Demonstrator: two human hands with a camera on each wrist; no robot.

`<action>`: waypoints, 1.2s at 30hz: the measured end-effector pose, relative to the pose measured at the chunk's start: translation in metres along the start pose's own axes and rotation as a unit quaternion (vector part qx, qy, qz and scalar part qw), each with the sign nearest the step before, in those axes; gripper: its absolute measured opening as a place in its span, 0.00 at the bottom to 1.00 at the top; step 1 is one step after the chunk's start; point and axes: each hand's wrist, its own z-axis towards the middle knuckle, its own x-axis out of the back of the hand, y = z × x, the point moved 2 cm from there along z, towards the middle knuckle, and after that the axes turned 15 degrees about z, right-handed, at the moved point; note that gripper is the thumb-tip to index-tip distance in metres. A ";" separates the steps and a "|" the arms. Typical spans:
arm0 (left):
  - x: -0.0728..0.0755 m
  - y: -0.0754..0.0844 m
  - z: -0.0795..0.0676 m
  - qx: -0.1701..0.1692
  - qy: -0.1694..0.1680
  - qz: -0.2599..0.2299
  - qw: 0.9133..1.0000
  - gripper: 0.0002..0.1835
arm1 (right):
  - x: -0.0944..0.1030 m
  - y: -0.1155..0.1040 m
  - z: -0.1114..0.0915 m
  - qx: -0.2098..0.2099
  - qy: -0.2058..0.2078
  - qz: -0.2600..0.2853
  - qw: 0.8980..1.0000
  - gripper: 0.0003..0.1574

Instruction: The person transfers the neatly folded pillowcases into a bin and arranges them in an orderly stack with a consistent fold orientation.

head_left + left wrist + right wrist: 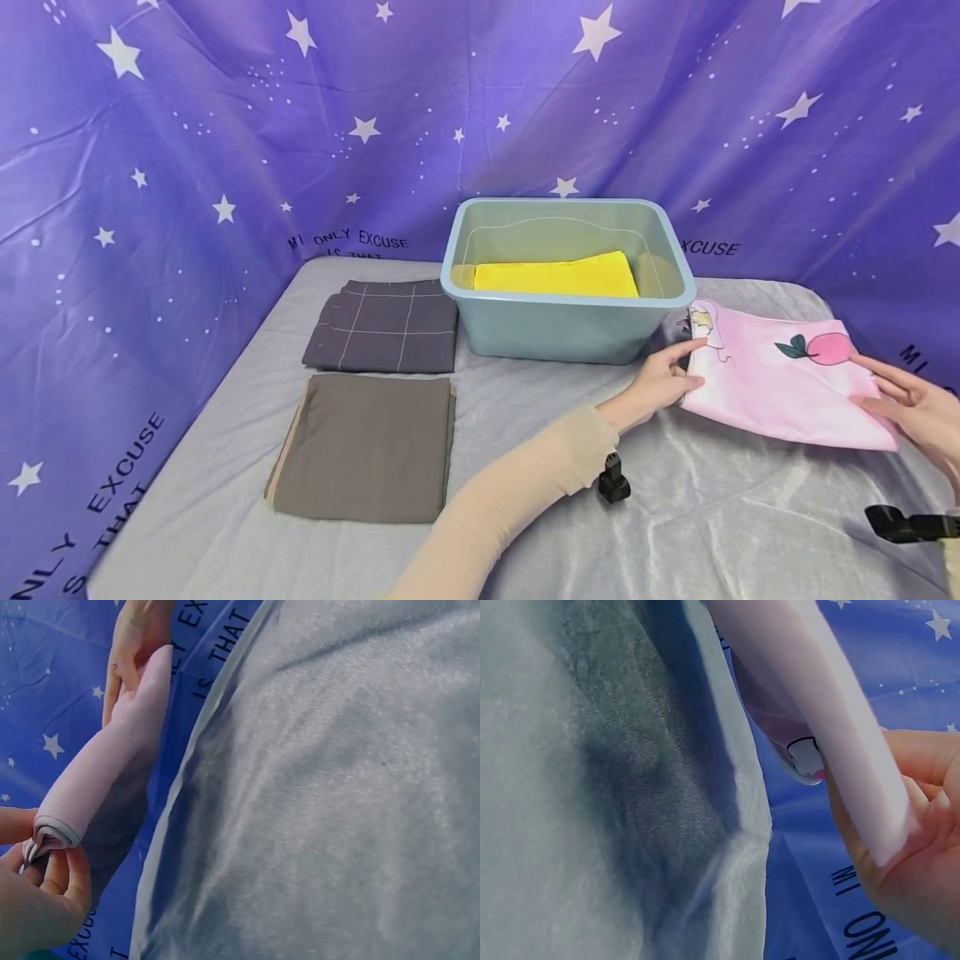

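A pink folded cloth (772,375), printed with a peach and a small cartoon figure, is held between both hands at the right in the head view. My left hand (663,382) pinches its left edge, thumb and fingers on opposite faces. In the left wrist view that folded edge (58,831) shows several layers between the fingers. My right hand (911,404) grips the right edge, and in the right wrist view the fingers (922,761) wrap round the fold. The cloth sags slightly along its lower side.
A blue-grey bin (555,329) at the back holds a yellow folded cloth (555,277). Left of it lie a dark checked folded cloth (390,329) and a brown folded cloth (363,450). A grey cover (540,533) lies over the surface, with a purple starry curtain (465,100) behind.
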 end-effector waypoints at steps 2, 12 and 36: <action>0.001 0.003 -0.001 -0.005 -0.006 0.008 1.000 0.29 | 0.013 0.018 0.009 0.020 -0.006 0.021 1.000 0.41; 0.003 0.019 -0.004 -0.044 -0.021 0.052 0.998 0.30 | 0.041 0.044 0.023 0.115 -0.074 0.291 0.947 0.44; 0.020 0.062 -0.006 -0.101 -0.083 0.104 0.986 0.32 | 0.008 -0.043 -0.011 0.170 -0.151 0.293 0.929 0.39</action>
